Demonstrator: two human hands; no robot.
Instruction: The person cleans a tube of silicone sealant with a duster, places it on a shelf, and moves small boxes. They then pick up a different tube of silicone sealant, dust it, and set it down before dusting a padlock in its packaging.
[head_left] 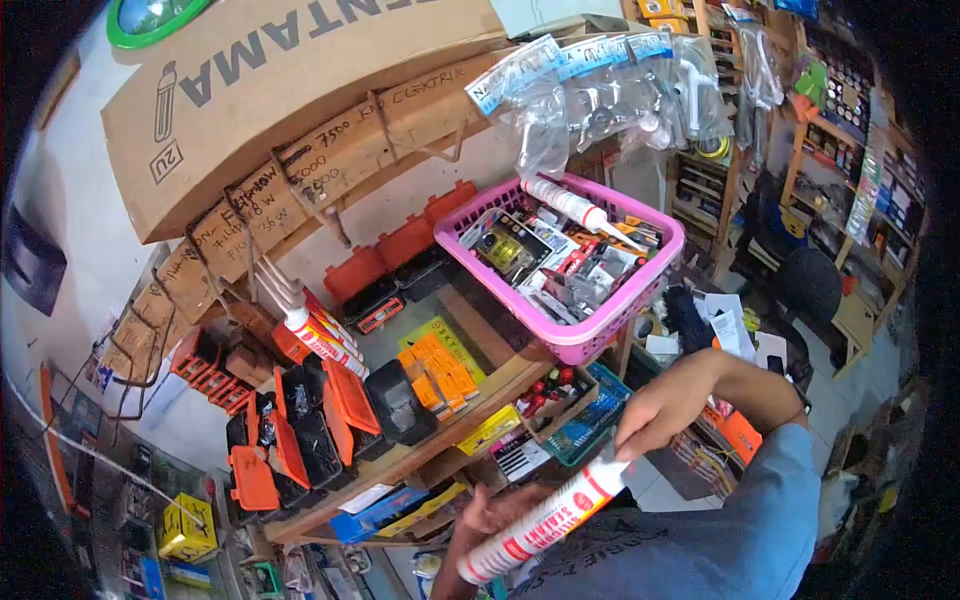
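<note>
My right hand [662, 410] is closed round the nozzle end of a white silicone sealant tube [545, 522] with red lettering, which lies at a slant in front of my body. My left hand [492, 515] is beside the tube's lower half with fingers spread, partly behind it; whether it touches the tube cannot be made out. Another sealant tube [570, 205] rests on top of the packets in a pink basket [570, 345]. More such tubes [325, 335] stand together on the left part of the counter.
Orange and black organizer boxes [350, 400] stand open at the counter's left. Orange small boxes [437, 372] sit near its front edge [480, 415]. Plastic-bagged parts [620, 100] hang above the basket, beside a large cardboard box [300, 80]. Metal hooks [420, 150] stick out from the wooden board.
</note>
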